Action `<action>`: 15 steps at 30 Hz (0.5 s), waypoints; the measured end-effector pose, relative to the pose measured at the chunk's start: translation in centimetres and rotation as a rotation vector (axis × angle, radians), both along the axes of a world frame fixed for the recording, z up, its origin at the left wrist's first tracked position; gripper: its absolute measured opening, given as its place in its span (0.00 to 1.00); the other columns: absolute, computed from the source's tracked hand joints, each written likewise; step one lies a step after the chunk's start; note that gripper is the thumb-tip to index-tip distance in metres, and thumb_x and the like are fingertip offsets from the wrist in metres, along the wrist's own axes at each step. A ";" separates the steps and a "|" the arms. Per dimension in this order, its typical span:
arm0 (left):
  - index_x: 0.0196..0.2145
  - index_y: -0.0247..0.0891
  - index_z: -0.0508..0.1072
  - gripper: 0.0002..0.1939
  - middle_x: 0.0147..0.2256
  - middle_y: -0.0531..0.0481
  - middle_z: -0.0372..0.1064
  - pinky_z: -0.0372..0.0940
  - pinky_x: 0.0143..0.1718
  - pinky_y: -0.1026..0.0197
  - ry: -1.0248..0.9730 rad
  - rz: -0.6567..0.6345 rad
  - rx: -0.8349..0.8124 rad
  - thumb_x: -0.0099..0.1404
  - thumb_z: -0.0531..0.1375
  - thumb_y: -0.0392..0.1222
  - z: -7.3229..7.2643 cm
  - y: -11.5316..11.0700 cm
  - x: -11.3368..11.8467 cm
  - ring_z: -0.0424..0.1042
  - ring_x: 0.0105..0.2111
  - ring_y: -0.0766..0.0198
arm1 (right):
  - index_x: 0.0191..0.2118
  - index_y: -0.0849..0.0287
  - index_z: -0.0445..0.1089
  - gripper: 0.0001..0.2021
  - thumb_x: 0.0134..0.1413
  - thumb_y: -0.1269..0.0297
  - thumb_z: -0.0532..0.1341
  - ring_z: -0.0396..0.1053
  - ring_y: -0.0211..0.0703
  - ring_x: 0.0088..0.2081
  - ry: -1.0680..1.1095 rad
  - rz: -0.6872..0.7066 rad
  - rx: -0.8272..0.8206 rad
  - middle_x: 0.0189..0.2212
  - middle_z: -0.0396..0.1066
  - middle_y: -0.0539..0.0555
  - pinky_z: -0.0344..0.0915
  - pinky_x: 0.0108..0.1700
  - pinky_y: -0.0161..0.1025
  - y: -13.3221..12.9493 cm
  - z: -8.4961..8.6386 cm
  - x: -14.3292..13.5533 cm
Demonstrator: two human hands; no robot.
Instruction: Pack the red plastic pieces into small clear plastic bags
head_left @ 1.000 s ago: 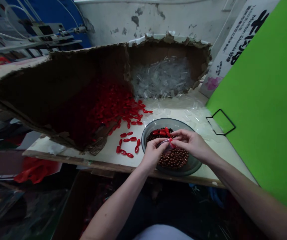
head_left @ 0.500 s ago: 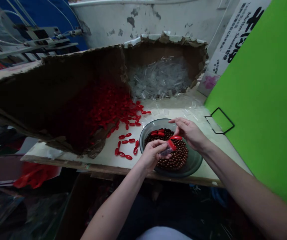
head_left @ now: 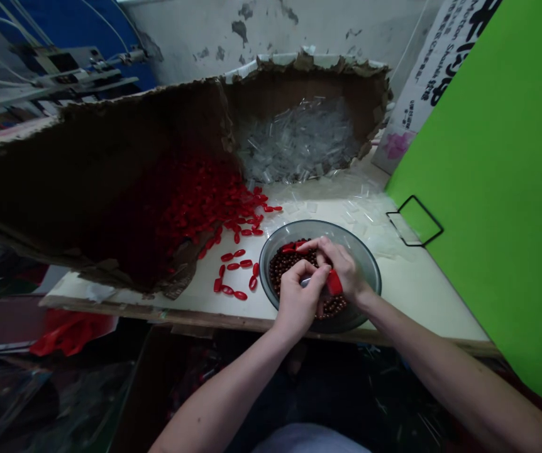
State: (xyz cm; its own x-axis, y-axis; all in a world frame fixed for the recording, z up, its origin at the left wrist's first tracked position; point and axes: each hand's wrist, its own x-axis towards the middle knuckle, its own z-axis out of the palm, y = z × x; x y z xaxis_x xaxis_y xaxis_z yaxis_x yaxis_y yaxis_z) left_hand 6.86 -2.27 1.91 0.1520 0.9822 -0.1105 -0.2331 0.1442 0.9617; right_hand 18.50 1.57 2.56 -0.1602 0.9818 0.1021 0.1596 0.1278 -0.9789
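Note:
Over the bowl, my left hand (head_left: 298, 294) pinches a small clear plastic tube, mostly covered by the fingers. At the tube's right end a red plastic cap (head_left: 334, 283) shows, pressed against the palm of my right hand (head_left: 344, 267). The fingers of that hand curl over the cap and the tube, so their exact grip is partly hidden. Beneath both hands, the grey see-through bowl (head_left: 373, 264) holds shiny brown beads (head_left: 280, 264) and a few red-capped pieces (head_left: 293, 246) at the back.
A torn cardboard box (head_left: 124, 113) has a heap of red caps (head_left: 205, 195) on its left and clear tubes (head_left: 304, 141) on its right. Loose red caps (head_left: 246, 263) lie left of the bowl. A green panel (head_left: 497, 176) with a wire loop (head_left: 417, 220) bounds the right side.
My right hand has moved down and left, closing around the tube's capped end. The separate red cap by its fingers is now out of sight. My left hand has turned over the tube.

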 end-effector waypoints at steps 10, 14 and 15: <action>0.27 0.36 0.66 0.17 0.17 0.55 0.67 0.57 0.13 0.69 0.093 -0.035 -0.114 0.57 0.62 0.53 -0.6 -0.2 -4.8 0.66 0.14 0.68 | 0.43 0.60 0.73 0.24 0.63 0.49 0.46 0.57 0.35 0.20 -0.110 -0.134 0.050 0.16 0.57 0.45 0.56 0.26 0.34 1.1 -1.4 3.1; 0.30 0.34 0.69 0.17 0.21 0.54 0.69 0.59 0.15 0.70 0.167 0.382 -0.266 0.52 0.65 0.51 -3.4 -2.5 -13.5 0.69 0.18 0.67 | 0.44 0.61 0.71 0.21 0.57 0.50 0.52 0.62 0.39 0.22 -0.433 -0.604 0.007 0.20 0.62 0.48 0.61 0.26 0.35 4.3 -5.1 12.1; 0.32 0.34 0.70 0.18 0.22 0.54 0.70 0.60 0.16 0.69 0.206 0.503 -0.321 0.49 0.67 0.50 -4.7 -3.2 -16.1 0.70 0.19 0.66 | 0.44 0.61 0.72 0.21 0.57 0.52 0.51 0.65 0.40 0.24 -0.631 -0.666 -0.037 0.22 0.65 0.50 0.63 0.29 0.38 4.9 -6.3 14.4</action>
